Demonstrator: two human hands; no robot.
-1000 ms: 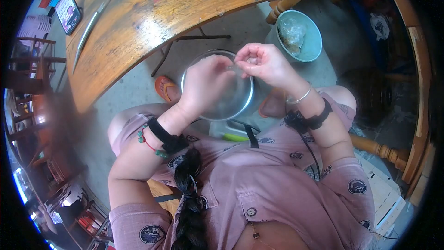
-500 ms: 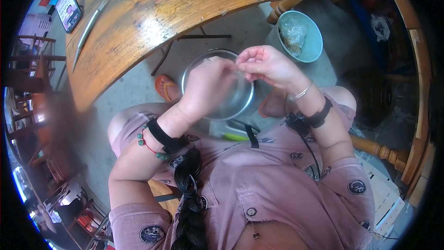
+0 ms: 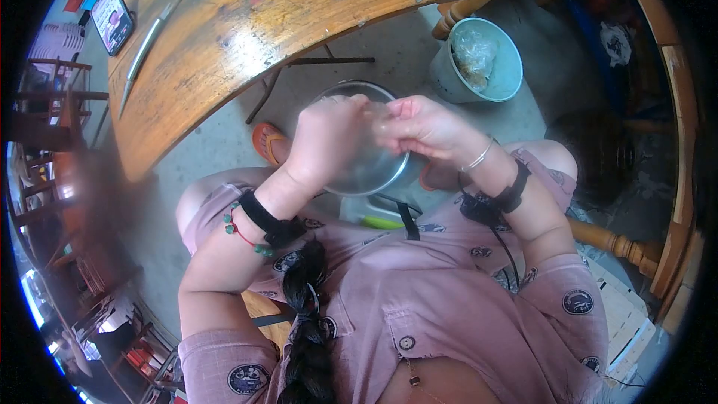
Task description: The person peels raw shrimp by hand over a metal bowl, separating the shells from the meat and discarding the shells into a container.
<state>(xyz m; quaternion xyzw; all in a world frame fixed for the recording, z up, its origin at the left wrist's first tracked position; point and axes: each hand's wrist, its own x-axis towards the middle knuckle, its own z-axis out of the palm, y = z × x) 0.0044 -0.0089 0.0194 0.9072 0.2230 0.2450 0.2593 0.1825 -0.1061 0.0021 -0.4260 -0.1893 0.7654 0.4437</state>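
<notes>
My left hand [image 3: 327, 136] is closed, its back toward me and its fingertips turned to the right. Close beside it, my right hand [image 3: 422, 129] has thumb and fingers pressed together in a pinch. The fingertips nearly meet and are smeared by motion, so whatever small thing lies between them cannot be made out. Both hands are above a round, shiny metal-rimmed basin [image 3: 366, 188], partly covered by them. What the basin contains is unclear.
A wooden table [image 3: 299, 11] carries a phone [image 3: 112, 19] and a slim pointed metal tool [image 3: 142, 56]. A pale bucket [image 3: 505, 78] with a crumpled plastic bag [image 3: 473, 52] stands at right on the floor. Chairs [image 3: 56, 93] are at far left.
My right hand has moved slightly down and to the left. My left hand has turned a little, its fingers still close to the right ones. Both remain over the basin.
</notes>
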